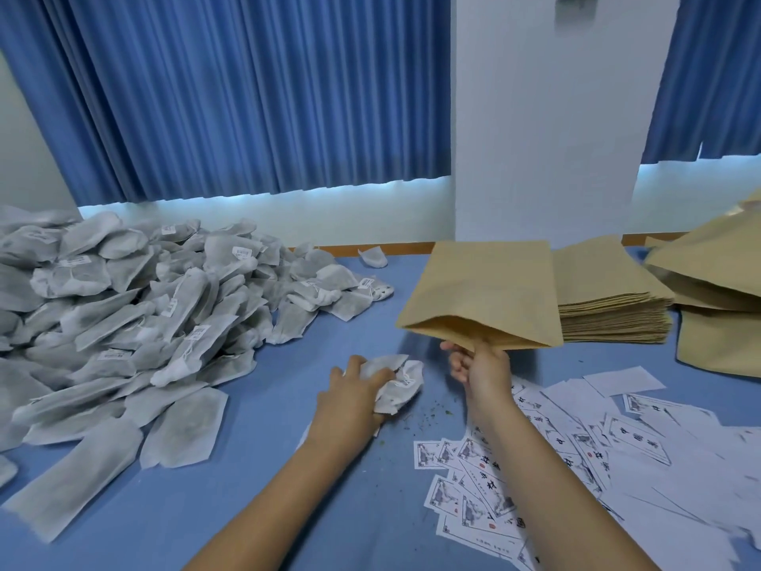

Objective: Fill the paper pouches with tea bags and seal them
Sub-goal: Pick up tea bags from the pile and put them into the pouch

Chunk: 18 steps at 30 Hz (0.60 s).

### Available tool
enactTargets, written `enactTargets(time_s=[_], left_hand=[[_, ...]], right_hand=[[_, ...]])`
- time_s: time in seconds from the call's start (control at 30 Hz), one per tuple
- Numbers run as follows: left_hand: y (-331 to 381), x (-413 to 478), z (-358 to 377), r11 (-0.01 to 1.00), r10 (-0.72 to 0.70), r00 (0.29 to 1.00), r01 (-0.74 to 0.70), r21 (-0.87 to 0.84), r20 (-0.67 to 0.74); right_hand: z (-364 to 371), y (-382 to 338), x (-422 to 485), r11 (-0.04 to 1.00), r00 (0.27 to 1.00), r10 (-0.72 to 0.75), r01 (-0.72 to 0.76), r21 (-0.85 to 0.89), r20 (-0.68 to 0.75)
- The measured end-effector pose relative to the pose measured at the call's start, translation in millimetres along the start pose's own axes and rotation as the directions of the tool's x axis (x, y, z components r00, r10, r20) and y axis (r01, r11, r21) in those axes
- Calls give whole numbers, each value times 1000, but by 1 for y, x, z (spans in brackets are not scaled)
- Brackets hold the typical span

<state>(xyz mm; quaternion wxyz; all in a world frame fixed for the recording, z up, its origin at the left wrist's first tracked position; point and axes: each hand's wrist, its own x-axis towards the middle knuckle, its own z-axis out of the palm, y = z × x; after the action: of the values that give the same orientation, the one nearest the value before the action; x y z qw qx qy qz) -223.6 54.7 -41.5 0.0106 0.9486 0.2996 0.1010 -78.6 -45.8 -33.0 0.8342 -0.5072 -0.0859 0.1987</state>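
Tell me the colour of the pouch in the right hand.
The pouch is plain tan brown; the head view shows it.

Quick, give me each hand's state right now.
Left hand: closed on a bunch of tea bags on the table.
Right hand: pinching the pouch at its open mouth, held up off the table.

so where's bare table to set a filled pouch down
Bare blue table lies at the near edge, between the tea bag pile and the printed labels. A smaller patch sits farther back, between that pile and the held paper pouch. The left side, the right front and the pouch stack area are crowded.
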Motion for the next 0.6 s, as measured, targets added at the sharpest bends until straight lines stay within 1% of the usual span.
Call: enactTargets(time_s=[0.03, 0.07, 0.1, 0.13, 0.17, 0.2, 0.23, 0.27, 0.33, 0.37, 0.4, 0.47, 0.5, 0.53, 0.57, 0.6], left_hand=[[3, -5, -5, 999, -5, 1000, 4, -45, -23], [6, -10, -13, 985, -32, 998, 22, -173, -55], [7, -14, -23, 926, -62, 996, 34, -375, -64], [8, -17, -36, 778, -73, 997, 52, -626, -8], [13, -20, -50, 547, -21, 994, 99, -832, 105], [20, -20, -62, 347, 66, 979, 158, -925, 191], [28, -19, -70, 224, 120, 965, 202, -954, 232], [36, -15, -74, 159, 107, 962, 234, -959, 252], [51, -4, -77, 90, 28, 966, 253, -963, 257], [55, 2, -76, 53, 10, 968, 248, -967, 249], [58, 8, -73, 64, -6, 974, 227, -972, 227], [57, 18, -68, 208, -82, 991, 121, -971, 106], [55, 21, -67, 247, -128, 992, 39, -968, 8], [54, 24, -68, 254, -147, 985, -54, -966, -93], [54, 25, -69, 247, -136, 973, -150, -957, -188], [53, 27, -70, 276, -106, 958, -230, -933, -267]], right_hand=[[-1, -1, 1, 1000, 1000, 14, -14, 20, 9], [-2, -1, 1, 999, 1000, 24, -24, 21, 14], [-2, 1, 2, 999, 999, 35, -35, 6, 10], [-2, 3, 2, 998, 999, 52, -52, -20, 5], [-2, 6, 2, 996, 997, 73, -73, -51, 0], [-2, 8, 1, 992, 995, 95, -95, -84, 0], [-2, 10, -1, 984, 993, 114, -112, -136, 11], [-1, 12, -2, 974, 992, 121, -111, -197, 39], [1, 11, -4, 962, 989, 111, -81, -261, 101], [1, 10, -5, 960, 988, 116, -86, -265, 99], [1, 8, -6, 961, 989, 120, -95, -260, 83], [1, 8, -6, 973, 989, 129, -112, -204, 76], [1, 8, -7, 977, 987, 135, -119, -179, 82], [1, 9, -7, 977, 986, 138, -121, -177, 89], [2, 9, -7, 974, 985, 137, -116, -193, 101], [2, 11, -7, 972, 984, 135, -108, -208, 119]])
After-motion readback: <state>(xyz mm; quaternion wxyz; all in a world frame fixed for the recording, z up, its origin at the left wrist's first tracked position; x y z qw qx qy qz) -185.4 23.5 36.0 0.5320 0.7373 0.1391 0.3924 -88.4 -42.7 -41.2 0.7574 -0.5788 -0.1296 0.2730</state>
